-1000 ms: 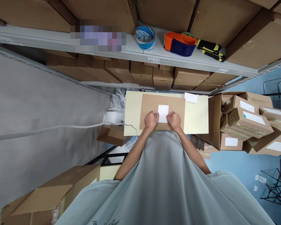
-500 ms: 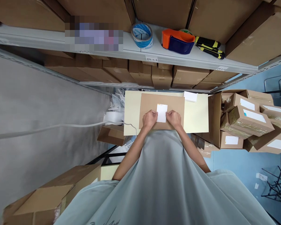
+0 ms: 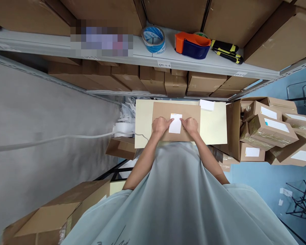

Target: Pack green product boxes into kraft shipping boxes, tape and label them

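Note:
A white label [image 3: 175,126] lies over the brown cardboard [image 3: 165,108] on the pale tabletop, close to my body. My left hand [image 3: 161,125] is at its left side, fingers curled and thumb stretched onto the label's upper left edge. Opposite it, my right hand [image 3: 190,125] has its fingers curled too, with the thumb at the upper right edge. Whether the label is stuck down I cannot tell. A small stack of white labels [image 3: 206,105] rests at the table's back edge, right of the cardboard.
Labelled cartons fill a big open box [image 3: 233,131] on the right. Above the table, a shelf [image 3: 168,63] carries a blue tape roll [image 3: 154,40], an orange and blue tape dispenser [image 3: 192,45] and box cutters [image 3: 228,51]. A white cable [image 3: 91,136] crosses from the left.
Both hands have shifted slightly up along the label's sides, and their thumbs are now stretched inward onto its edges. The label and cardboard have hardly moved.

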The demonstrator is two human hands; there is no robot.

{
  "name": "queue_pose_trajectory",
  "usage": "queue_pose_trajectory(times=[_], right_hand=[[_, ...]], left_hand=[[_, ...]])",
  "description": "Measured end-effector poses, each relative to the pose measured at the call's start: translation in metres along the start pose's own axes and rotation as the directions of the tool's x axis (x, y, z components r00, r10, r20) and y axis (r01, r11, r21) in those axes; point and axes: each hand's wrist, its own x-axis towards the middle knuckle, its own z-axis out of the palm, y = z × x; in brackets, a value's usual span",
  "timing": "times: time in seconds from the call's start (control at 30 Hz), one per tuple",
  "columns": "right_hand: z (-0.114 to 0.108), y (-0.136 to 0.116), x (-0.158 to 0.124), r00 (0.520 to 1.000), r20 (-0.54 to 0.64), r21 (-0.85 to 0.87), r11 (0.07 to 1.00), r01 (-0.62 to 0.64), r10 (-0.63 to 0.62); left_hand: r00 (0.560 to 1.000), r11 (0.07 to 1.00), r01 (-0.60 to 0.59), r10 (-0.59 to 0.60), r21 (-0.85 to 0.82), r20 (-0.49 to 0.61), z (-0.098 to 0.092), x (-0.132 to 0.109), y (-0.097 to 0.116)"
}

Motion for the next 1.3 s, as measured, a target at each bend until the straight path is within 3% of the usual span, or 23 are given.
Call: queue_pose_trajectory(times=[0.17,0.33,0.53,0.63,0.83,1.0,1.13,1.3], right_hand=[[-0.015,-0.013,0.024,0.988,0.144,0.041,0.997,-0.066,0.060],[-0.025,-0.014,0.030,0.945,0.314,0.129,0.982,-0.138,0.092],[-0.031,-0.006,0.018,0.946,0.322,0.188,0.976,-0.106,0.041],[-0.030,-0.002,0.010,0.963,0.269,0.184,0.981,-0.057,0.006],[-0.010,0.010,-0.010,0.988,0.126,-0.027,0.995,0.097,-0.093],[0.008,0.019,-0.023,0.968,0.114,-0.116,0.965,0.237,-0.224],[0.007,0.016,-0.021,0.965,0.141,-0.132,0.962,0.238,-0.219],[-0.010,-0.001,0.001,0.987,0.133,-0.128,0.986,0.107,-0.090]], left_hand=[[0.986,0.997,0.079,-0.076,-0.013,0.148,-0.012,0.029,0.008],[0.959,0.993,0.108,-0.091,-0.051,0.270,-0.019,0.041,0.009],[0.940,0.965,0.108,-0.021,-0.238,0.341,-0.020,0.040,0.000],[0.949,0.946,0.046,0.059,-0.321,0.308,-0.017,0.031,-0.009],[0.966,0.962,-0.216,0.235,-0.165,0.110,-0.006,0.009,-0.026],[0.928,0.942,-0.306,0.327,-0.137,0.176,0.000,-0.002,-0.036],[0.918,0.945,-0.314,0.326,-0.089,0.225,-0.003,0.000,-0.034],[0.975,0.983,-0.176,0.180,-0.041,0.130,-0.010,0.010,-0.011]])
